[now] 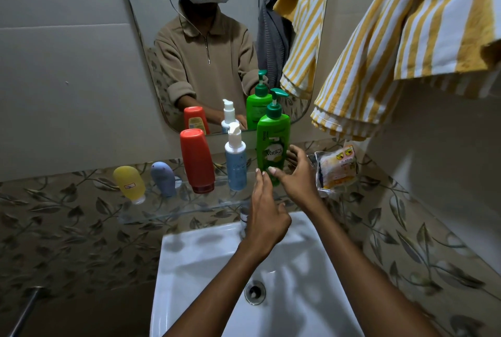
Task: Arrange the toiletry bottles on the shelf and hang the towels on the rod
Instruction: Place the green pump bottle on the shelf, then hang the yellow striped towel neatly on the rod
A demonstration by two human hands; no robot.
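Note:
A glass shelf [173,213] under the mirror holds a row of bottles. From the left stand a yellow bottle [128,183], a grey-blue bottle [163,178], a red bottle [196,160] on its cap, a white and blue pump bottle [236,165] and a green pump bottle [272,141]. My right hand [298,176] wraps the green bottle's lower part, thumb in front, fingers behind. My left hand [267,209] is open, its fingertips by the bottle's base. A yellow and white striped towel [406,46] hangs at the upper right.
A white sink [203,269] with a drain [254,293] lies below the shelf, the tap [244,217] partly behind my left hand. A plastic packet [336,168] sits at the shelf's right end. A metal bar [27,309] shows at the lower left. The mirror [141,11] reflects a grey towel.

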